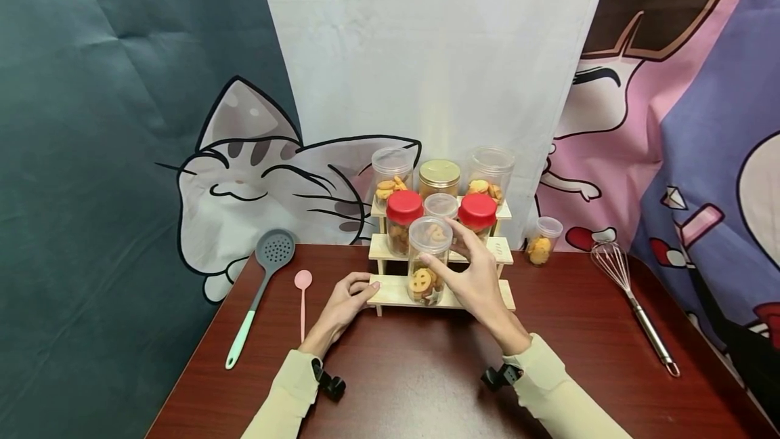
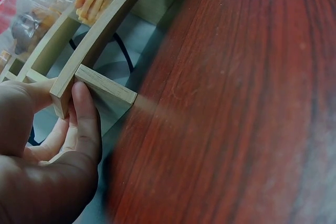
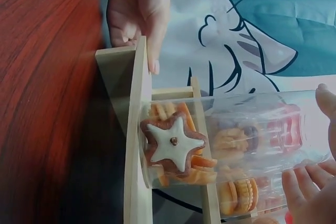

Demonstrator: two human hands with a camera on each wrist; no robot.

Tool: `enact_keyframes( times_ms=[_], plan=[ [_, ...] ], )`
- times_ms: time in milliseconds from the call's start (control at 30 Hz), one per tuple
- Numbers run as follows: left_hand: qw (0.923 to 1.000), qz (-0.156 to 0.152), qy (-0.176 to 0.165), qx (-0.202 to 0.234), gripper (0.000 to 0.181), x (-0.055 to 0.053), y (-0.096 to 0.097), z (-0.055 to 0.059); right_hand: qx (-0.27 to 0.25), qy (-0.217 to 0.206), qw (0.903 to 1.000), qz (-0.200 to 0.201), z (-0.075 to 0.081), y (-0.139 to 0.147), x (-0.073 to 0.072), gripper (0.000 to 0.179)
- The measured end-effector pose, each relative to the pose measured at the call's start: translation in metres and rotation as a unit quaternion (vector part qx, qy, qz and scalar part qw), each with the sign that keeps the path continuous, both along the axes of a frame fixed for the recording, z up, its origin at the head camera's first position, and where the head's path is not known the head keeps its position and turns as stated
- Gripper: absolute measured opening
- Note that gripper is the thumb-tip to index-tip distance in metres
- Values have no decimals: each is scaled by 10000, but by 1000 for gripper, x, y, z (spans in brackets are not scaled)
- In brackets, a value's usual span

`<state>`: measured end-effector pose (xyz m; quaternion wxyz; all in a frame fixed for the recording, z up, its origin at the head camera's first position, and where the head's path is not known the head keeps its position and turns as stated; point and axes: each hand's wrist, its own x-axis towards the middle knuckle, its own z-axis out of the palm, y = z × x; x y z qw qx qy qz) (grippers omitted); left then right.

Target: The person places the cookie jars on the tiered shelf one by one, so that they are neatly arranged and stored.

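Observation:
A three-tier wooden rack [image 1: 390,292] stands on the table, and my left hand [image 1: 344,302] grips the left end of its lowest shelf. In the left wrist view, the thumb lies over the shelf board [image 2: 79,56] and the fingers are under it. On that shelf stands a clear jar [image 1: 429,256] of cookies, upright near the middle. My right hand [image 1: 481,286] holds the jar's upper part between thumb and fingers. The right wrist view shows a star-shaped cookie [image 3: 175,141] near the jar's bottom, with fingertips [image 3: 294,182] at its side.
Behind, on the middle tier, are two red-lidded jars [image 1: 405,212] and a clear-lidded jar [image 1: 441,206]. The top tier holds a gold-lidded jar [image 1: 439,175] between two clear jars. A small jar [image 1: 541,242] and whisk [image 1: 636,310] lie right; a skimmer [image 1: 268,269] and pink spoon [image 1: 302,297] left.

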<state>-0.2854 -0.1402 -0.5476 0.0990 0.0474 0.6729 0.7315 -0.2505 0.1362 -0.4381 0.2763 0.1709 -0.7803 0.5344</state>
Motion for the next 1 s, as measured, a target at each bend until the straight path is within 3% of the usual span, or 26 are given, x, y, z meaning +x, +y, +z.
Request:
enact_keyframes(
  times_ms=[467, 600, 833, 1000],
  plan=[
    [9999, -13, 60, -89, 45, 0, -1, 0, -90, -231, 9989, 394, -14, 6, 7, 75],
    [10000, -42, 19, -84, 45, 1, 0, 0, -228, 6, 9988, 437, -17, 17, 11, 69],
    [9999, 25, 46, -86, 44, 1, -1, 0, -783, 476, 9956, 177, -12, 52, 12, 46],
    [10000, 34, 17, -42, 45, 1, -1, 0, -1127, 605, 9910, -404, -3, 85, 6, 38]
  ],
)
